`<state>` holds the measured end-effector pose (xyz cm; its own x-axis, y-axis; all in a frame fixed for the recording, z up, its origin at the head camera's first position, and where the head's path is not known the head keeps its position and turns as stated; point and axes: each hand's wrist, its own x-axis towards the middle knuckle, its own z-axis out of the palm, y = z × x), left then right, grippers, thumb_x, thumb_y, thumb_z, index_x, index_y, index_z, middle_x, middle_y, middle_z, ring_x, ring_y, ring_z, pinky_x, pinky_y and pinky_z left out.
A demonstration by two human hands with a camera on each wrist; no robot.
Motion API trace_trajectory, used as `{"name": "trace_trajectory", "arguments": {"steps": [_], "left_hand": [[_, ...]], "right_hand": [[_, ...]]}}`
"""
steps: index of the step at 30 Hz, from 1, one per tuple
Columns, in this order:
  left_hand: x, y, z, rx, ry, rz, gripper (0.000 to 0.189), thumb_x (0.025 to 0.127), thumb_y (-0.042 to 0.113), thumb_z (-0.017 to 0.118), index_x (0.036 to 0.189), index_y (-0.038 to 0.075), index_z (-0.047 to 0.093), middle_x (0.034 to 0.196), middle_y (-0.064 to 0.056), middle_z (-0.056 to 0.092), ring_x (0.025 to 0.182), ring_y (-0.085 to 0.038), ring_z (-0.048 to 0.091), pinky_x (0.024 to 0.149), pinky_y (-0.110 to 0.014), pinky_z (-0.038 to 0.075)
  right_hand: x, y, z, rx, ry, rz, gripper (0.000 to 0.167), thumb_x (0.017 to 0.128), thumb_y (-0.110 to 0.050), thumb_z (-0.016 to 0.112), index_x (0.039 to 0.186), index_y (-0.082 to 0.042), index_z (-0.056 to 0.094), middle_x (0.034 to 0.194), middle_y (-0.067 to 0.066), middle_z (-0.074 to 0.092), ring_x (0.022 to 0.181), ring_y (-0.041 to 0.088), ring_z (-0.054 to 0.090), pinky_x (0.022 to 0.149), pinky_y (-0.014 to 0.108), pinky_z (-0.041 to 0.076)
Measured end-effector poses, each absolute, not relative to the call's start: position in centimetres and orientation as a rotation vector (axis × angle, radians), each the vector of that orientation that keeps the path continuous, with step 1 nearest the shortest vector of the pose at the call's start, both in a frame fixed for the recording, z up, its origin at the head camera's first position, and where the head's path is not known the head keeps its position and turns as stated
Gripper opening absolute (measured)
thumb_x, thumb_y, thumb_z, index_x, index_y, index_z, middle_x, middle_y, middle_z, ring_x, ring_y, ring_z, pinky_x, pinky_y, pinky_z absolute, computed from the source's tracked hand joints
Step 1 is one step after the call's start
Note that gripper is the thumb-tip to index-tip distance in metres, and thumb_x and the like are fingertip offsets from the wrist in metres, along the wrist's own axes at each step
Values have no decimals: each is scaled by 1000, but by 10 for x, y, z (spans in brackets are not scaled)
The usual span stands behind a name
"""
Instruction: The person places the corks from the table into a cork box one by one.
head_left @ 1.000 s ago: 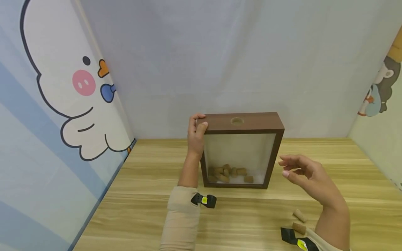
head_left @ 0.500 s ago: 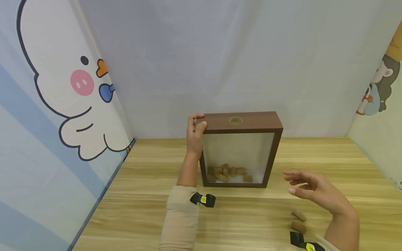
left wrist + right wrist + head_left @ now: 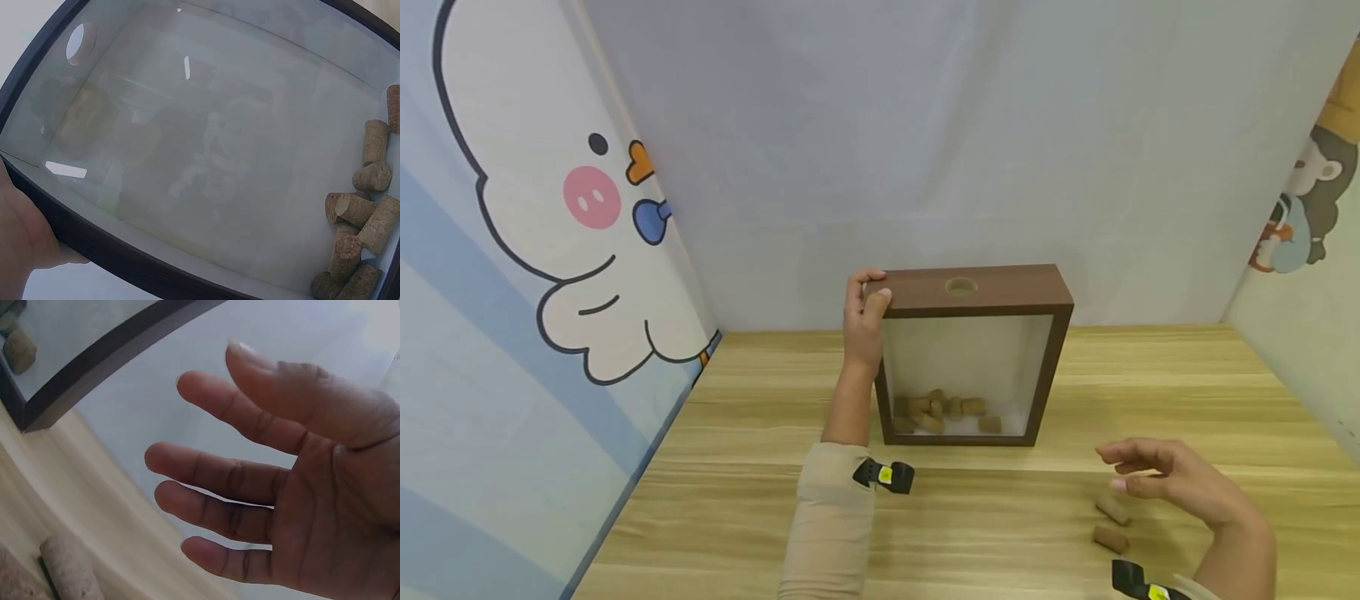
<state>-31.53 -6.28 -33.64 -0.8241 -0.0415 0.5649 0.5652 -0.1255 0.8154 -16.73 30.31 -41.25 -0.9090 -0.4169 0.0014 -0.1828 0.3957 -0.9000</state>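
A dark brown shadow box (image 3: 1052, 367) with a clear front stands upright on the table, a round hole (image 3: 961, 287) in its top. Several corks (image 3: 375, 144) lie in a heap at its bottom, mostly toward the left in the head view. My left hand (image 3: 863, 329) grips the box's upper left corner, thumb on the front edge of the top and fingers behind. My right hand (image 3: 1180, 479) hovers above the table with nothing in it, its fingers relaxed and apart in the right wrist view. Just below it lie two loose corks, a paler cork (image 3: 1112, 510) and a browner cork (image 3: 1110, 538).
The wood-grain table (image 3: 760, 517) runs back to a pale cloth wall (image 3: 820, 150). A cartoon-printed panel (image 3: 512, 208) closes the left side, and another printed panel (image 3: 1307, 300) stands at the right.
My right hand has moved down and a little to the right, away from the box and nearer the loose corks. The left hand keeps its grip on the box corner.
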Motion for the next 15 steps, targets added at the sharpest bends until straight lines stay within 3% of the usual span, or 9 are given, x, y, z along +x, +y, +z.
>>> {"name": "trace_trajectory", "arguments": {"steps": [4, 10, 15], "left_hand": [[-315, -63, -336, -588, -1744, -1998, 38, 85, 25, 45, 114, 0, 43, 130, -9, 36, 109, -20, 34, 90, -39, 26], [-314, -63, -335, -585, -1763, -1982, 37, 85, 25, 43, 113, 1, 43, 131, -9, 35, 108, -20, 34, 88, -39, 26], [-315, -62, -335, -568, -1776, -1977, 37, 84, 26, 43, 112, 2, 43, 131, -9, 36, 109, -21, 34, 88, -40, 26]], "right_hand": [[-169, 309, -421, -495, 2335, -1550, 39, 90, -10, 58, 124, 9, 51, 117, 3, 58, 101, 13, 54, 77, 29, 47], [-173, 314, -434, -463, 2231, -1540, 46, 89, -10, 59, 127, 11, 45, 126, 30, 45, 104, 24, 52, 78, 32, 47], [-176, 319, -447, -480, 2182, -1490, 44, 86, -5, 60, 125, 12, 47, 115, 24, 51, 101, 20, 50, 77, 29, 47]]}}
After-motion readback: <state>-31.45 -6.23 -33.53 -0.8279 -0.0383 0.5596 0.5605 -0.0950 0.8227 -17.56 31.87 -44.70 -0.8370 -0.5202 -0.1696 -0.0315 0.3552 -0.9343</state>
